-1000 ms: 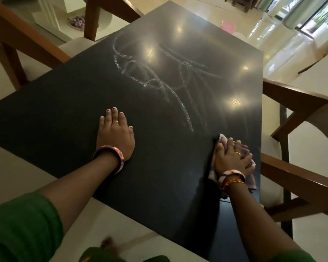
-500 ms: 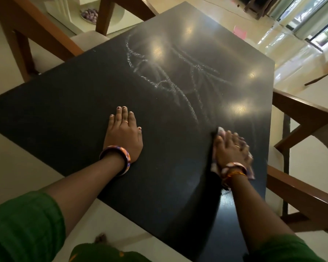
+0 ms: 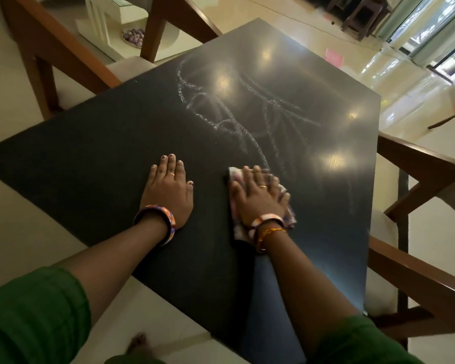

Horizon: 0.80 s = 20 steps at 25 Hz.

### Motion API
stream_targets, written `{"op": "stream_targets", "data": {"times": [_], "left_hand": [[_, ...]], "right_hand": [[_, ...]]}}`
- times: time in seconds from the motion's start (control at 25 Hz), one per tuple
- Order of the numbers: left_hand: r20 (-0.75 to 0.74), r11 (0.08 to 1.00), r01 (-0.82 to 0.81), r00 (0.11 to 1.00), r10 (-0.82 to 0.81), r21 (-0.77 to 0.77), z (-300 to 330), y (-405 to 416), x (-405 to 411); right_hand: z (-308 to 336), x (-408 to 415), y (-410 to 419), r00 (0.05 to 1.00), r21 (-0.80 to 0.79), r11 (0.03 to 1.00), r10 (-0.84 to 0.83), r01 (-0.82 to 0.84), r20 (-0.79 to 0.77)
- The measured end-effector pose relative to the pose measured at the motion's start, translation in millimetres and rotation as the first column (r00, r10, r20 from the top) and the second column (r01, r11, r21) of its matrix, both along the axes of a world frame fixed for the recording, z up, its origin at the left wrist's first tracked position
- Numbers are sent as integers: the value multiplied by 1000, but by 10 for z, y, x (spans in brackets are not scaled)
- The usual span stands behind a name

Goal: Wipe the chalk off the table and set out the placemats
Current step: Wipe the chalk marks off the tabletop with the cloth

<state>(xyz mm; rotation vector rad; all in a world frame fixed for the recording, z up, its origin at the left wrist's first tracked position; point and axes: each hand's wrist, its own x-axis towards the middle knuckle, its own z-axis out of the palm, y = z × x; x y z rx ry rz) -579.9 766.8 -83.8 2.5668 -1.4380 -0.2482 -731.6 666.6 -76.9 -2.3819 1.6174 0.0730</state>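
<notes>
Right hand (image 3: 258, 198) lay with fingers straight and slightly spread, pressing a cloth (image 3: 286, 219) flat on the black table (image 3: 90, 164), just below the chalk lines (image 3: 250, 122). Left hand (image 3: 168, 190), fingers straight and together, rested flat beside the cloth.

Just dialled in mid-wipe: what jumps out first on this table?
The white chalk scribble sprawls across the far half of the glossy black table, still unwiped. Near the front edge, the right hand presses a crumpled checked cloth flat just below the chalk, while the left hand rests flat beside it.
</notes>
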Motion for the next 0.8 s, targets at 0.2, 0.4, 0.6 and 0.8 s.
{"op": "stream_targets", "data": {"times": [0.2, 0.4, 0.6, 0.8], "left_hand": [[-4, 999, -20, 1000, 19, -29, -9, -8, -12], [4, 1000, -20, 1000, 20, -12, -5, -52, -13], [-23, 1000, -19, 1000, 19, 2, 30, -42, 6], [-33, 1000, -24, 999, 23, -15, 27, -3, 19]], "right_hand": [[101, -1318, -310, 920, 12, 920, -392, 392, 27], [28, -629, -156, 857, -16, 857, -515, 515, -14], [-32, 504, 392, 987, 12, 988, 156, -157, 40], [-60, -402, -224, 990, -77, 988, -136, 138, 22]]}}
